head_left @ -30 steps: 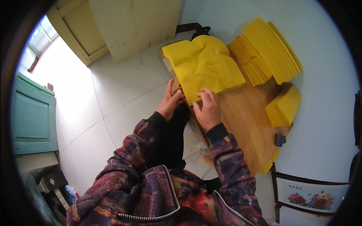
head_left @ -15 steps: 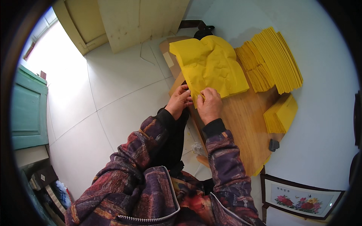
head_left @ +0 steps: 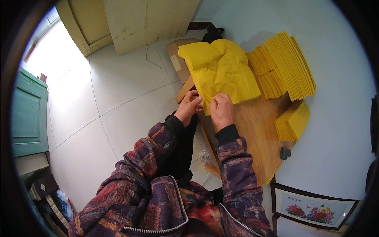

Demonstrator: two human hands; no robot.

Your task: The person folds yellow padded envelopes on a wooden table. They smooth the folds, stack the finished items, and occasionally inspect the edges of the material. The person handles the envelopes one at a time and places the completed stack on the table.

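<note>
A thick stack of creased yellow paper (head_left: pixel 221 69) lies at the left side of a wooden table, its near-left corner drawn down to a narrow fold between my hands. My right hand (head_left: pixel 222 110) pinches that corner with curled fingers and thumb. At the paper's left edge is my left hand (head_left: pixel 188 107), thumb and fingers closed on the margin; some fingertips are hidden beneath it. The two hands are a short way apart.
The wooden table (head_left: pixel 254 130) bears folded yellow paper bundles (head_left: pixel 290 65), a smaller yellow bundle (head_left: pixel 293 121) and a dark lump (head_left: pixel 285 153). A cardboard box (head_left: pixel 179 63) stands behind. A framed flower picture (head_left: pixel 314 207) is at lower right.
The right hand's fingers have curled in more and shifted slightly right. The paper corner between the hands is pulled into a sharper fold. The left hand has barely moved.
</note>
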